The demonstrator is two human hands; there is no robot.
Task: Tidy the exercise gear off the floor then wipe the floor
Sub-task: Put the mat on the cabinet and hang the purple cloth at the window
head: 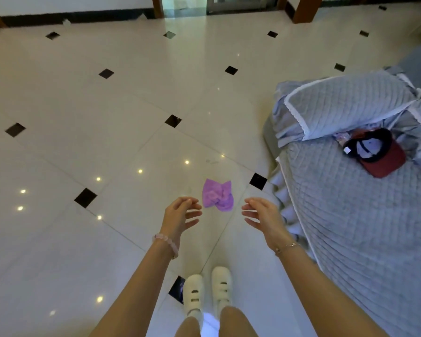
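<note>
Floor (pixel 107 132): glossy cream tile laid on the diagonal, with small black diamond insets (pixel 173 121) at the corners and pinpoint lamp reflections at lower left. Purple cloth (pixel 218 195): thin, crumpled, roughly bow-shaped, at centre frame just above the gap between the hands; whether it lies on the tile or hangs in the air, cannot tell. Left hand (pixel 180 215): fingers loosely curved and spread, holding nothing, tips close to the cloth's left edge. Right hand (pixel 263 215): fingers spread and relaxed, clear of the cloth. Pink bead bracelet (pixel 165 242) on the left wrist, thin chain bracelet (pixel 287 246) on the right. White strapped shoes (pixel 207 293) at bottom centre. Right side: quilted grey-blue cover (pixel 350 227) with lace trim, a matching cushion (pixel 345 103), and a dark cap (pixel 374 152) with a red brim on it.
</note>
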